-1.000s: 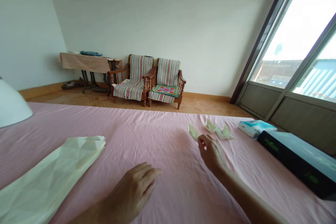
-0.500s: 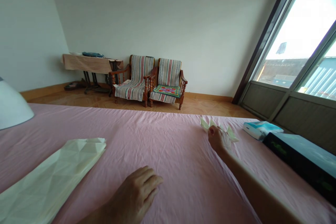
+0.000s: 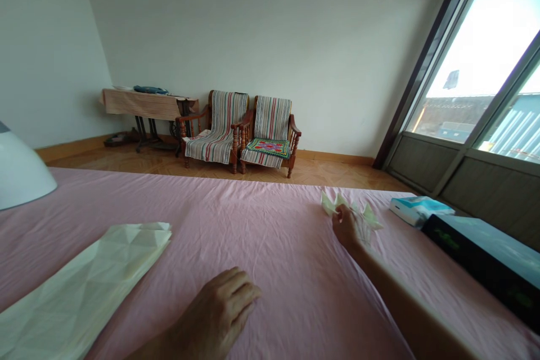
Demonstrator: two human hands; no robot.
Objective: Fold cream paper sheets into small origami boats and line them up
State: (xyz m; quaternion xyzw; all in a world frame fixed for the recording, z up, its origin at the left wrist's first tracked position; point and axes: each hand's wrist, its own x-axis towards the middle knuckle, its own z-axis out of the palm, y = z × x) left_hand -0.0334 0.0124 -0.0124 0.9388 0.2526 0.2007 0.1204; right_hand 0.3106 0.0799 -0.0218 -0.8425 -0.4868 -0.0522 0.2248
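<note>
My left hand [image 3: 225,306] rests palm down on the pink cloth [image 3: 270,236], fingers loosely bent with small gaps between them and nothing visible in its grasp. Farther out on the right, my right hand [image 3: 346,226] is closed by a piece of pale yellow-green folded paper [image 3: 368,218]. Pointed flaps of that paper stand up on both sides of the hand. The fingertips are partly hidden, and the hand covers the paper's middle. To the left of my left hand lies a stack of large creased pale sheets [image 3: 97,275], marked with triangular folds.
A white dome-shaped object [image 3: 23,177] stands at the left edge. On the right are a blue and white packet [image 3: 419,208] and a long dark box [image 3: 476,259]. Beyond the cloth's far edge stand two wooden armchairs [image 3: 270,118] and a covered table [image 3: 141,104].
My right hand has shifted very slightly at the folded paper, its fingers turned a little. My left hand stays in place.
</note>
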